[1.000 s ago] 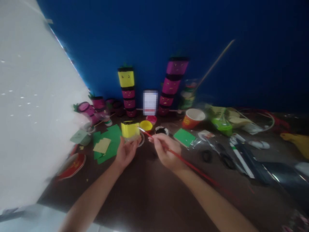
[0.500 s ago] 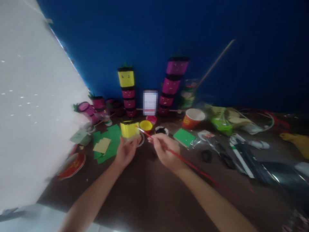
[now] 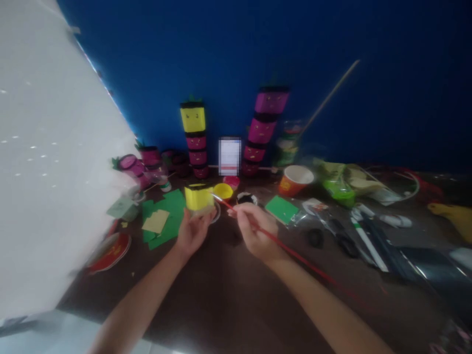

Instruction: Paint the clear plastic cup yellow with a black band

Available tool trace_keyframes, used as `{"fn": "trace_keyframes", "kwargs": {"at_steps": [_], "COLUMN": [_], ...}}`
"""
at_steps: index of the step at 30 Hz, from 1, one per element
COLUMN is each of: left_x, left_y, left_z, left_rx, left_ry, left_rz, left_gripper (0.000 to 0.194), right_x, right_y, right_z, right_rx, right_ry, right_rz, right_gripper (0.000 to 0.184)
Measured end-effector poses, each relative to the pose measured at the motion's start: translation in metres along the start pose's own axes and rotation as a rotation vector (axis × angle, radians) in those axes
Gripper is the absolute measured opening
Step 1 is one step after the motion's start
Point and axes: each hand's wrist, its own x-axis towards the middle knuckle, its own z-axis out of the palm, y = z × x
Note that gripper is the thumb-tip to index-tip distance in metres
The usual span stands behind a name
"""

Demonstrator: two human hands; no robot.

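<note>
My left hand [image 3: 191,231] is closed around the base of a small yellow paper-wrapped cup [image 3: 199,197] with a dark rim, holding it up above the brown table [image 3: 221,290]. My right hand [image 3: 255,230] pinches a long thin red brush [image 3: 283,248], its tip touching the right side of the yellow cup. Small paint pots, one yellow [image 3: 223,191] and one pink [image 3: 231,182], sit just behind the cup.
Stacks of pink and yellow decorated cups [image 3: 194,140] [image 3: 262,130] stand against the blue wall. Green paper pieces [image 3: 165,216] lie at the left, an orange paper cup [image 3: 294,180], plastic bags, pens and scissors at the right. A white wall fills the left side.
Almost nothing differs; the brush tip and the yellow cup have shifted very slightly while both hands stay in place.
</note>
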Motion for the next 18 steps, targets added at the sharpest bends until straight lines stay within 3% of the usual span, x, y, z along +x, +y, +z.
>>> {"fn": "trace_keyframes", "kwargs": {"at_steps": [10, 18], "left_x": [0.0010, 0.0002], "left_y": [0.0006, 0.0016], "left_z": [-0.0013, -0.0008], "left_rx": [-0.007, -0.005], "left_ry": [-0.020, 0.012], "left_rz": [-0.006, 0.008], "left_gripper": [0.065, 0.066], "right_x": [0.0001, 0.0002], "right_y": [0.0007, -0.0018], "right_z": [0.0013, -0.0039], "right_rx": [0.009, -0.057], "right_ry": [0.001, -0.078], "right_rz": [0.012, -0.020], "right_gripper": [0.012, 0.016]}}
